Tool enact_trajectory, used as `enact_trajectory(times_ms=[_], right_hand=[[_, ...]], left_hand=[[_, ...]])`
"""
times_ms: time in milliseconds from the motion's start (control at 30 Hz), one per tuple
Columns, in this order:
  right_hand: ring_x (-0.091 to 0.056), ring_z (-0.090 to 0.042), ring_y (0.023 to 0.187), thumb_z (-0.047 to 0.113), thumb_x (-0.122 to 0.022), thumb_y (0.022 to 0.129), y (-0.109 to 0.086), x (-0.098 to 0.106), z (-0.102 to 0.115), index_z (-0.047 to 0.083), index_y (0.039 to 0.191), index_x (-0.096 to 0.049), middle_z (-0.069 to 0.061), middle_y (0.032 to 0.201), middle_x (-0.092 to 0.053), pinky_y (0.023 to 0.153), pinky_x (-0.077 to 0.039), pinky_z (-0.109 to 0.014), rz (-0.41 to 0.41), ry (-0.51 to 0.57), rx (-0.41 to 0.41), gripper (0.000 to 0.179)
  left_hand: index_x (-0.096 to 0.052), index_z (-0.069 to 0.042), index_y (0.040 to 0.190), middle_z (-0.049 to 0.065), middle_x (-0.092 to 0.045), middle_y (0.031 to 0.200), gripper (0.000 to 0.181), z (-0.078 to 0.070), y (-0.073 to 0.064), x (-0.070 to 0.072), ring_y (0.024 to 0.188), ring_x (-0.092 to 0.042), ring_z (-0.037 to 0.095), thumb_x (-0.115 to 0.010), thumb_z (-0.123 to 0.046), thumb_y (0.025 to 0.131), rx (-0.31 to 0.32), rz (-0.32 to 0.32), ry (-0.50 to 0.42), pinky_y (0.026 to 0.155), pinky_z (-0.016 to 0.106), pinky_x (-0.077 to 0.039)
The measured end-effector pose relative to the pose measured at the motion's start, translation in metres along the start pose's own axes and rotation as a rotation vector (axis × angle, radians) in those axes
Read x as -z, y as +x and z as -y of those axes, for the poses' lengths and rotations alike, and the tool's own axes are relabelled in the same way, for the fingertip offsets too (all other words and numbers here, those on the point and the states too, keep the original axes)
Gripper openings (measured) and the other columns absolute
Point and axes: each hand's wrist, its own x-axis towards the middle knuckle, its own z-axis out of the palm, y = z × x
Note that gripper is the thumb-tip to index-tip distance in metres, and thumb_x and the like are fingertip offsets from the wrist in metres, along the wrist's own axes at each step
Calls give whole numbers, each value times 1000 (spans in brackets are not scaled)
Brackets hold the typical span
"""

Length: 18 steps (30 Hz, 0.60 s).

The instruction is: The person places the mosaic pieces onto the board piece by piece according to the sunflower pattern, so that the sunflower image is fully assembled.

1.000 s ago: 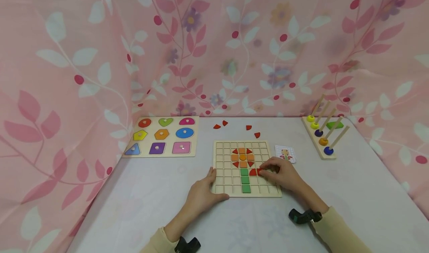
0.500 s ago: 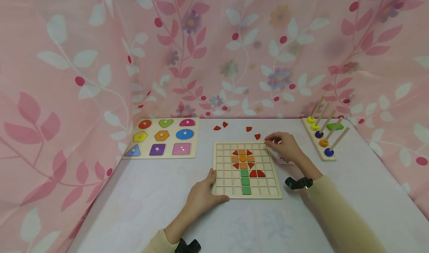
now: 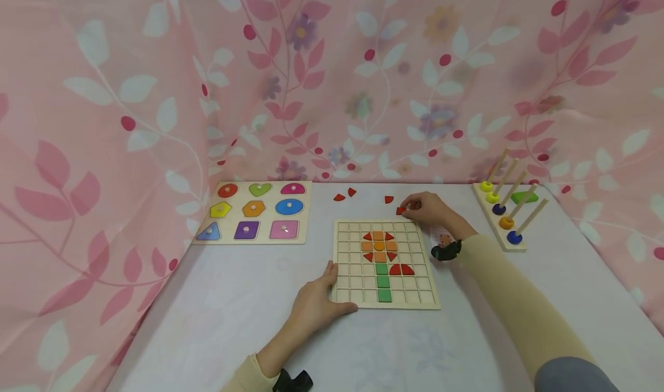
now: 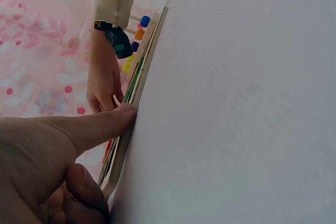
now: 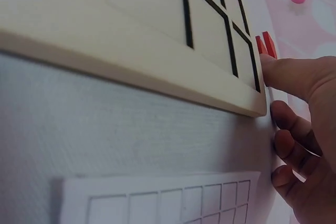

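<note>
A square wooden grid board (image 3: 353, 294) lies in the middle of the table. On it, orange squares (image 3: 377, 236), an orange disc, red triangles, green squares (image 3: 383, 282) and two red quarter-circle pieces (image 3: 408, 270) form a flower. My left hand (image 3: 313, 302) holds the board's near left corner, thumb along the front edge and fingers at the left side. Beyond the far right corner, my right hand (image 3: 427, 207) pinches another red quarter-circle piece (image 3: 400, 211) at the fingertips. In the right wrist view the thumb (image 5: 294, 74) partly hides the red pieces (image 5: 269, 44).
Several loose red pieces (image 3: 339, 198) lie behind the board. A shape puzzle (image 3: 306, 225) stands at the back left. A pegboard with beads (image 3: 498, 225) and a green piece (image 3: 525, 198) are at the right. The pattern card (image 3: 443, 237) lies partly under the right forearm.
My right hand has left the red pieces on the board, moved to the back and taken hold of a loose red one. The left hand stays at the board's corner.
</note>
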Motion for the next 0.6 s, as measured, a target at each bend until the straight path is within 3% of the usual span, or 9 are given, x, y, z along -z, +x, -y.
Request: enact_trajectory(times_ms=[200,600], right_hand=[[-53,-27,91,26,-77,99,3,-1,5,9,124,-76,-10,99,-65,79,-44,-38,1,-28,3,30],[-53,-24,85,22,-75,101,6,3,4,14,132,-74,-8,95,-64,74,-43,-36,77,-66,64,32]], left_hand=[[-46,3,157,16,-37,168,103,-1,1,2,149,-46,35,-95,-41,78,-1,-4,5,110,54,-49],[-45,3,158,17,-38,167,103,-2,-1,1,149,-47,36,-95,-40,78,-5,-1,3,109,55,-50]])
